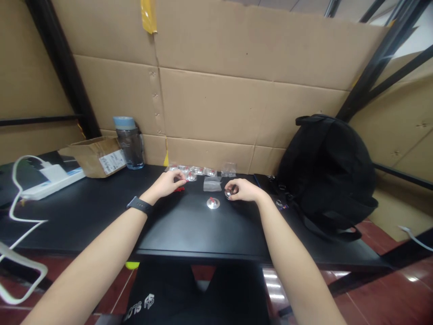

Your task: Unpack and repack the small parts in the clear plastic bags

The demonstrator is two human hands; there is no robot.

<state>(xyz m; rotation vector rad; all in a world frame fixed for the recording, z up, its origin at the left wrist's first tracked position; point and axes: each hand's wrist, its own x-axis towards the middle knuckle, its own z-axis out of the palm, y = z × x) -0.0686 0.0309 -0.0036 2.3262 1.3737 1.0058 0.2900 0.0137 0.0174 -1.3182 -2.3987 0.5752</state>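
My left hand [169, 183] is over the back of the black table, its thumb and fingers closed in a pinch. A bit of red shows at its fingertips, apparently a small red piece. Several more red pieces [179, 189] lie just below that hand. My right hand [245, 189] is closed on a shiny round disc [228, 194], partly hidden by the fingers. Between the hands lies another shiny round disc [213, 205] with a red part on its middle. Behind it are a clear plastic bag [212, 184] and several bagged discs with red parts [198, 171].
On the left stand a blue-lidded water bottle [130, 144], an open cardboard box [98, 158] and a white power strip [54, 185] with a cable. A black backpack [328, 167] sits at right. Another clear bag [229, 169] lies by the cardboard wall [216, 108].
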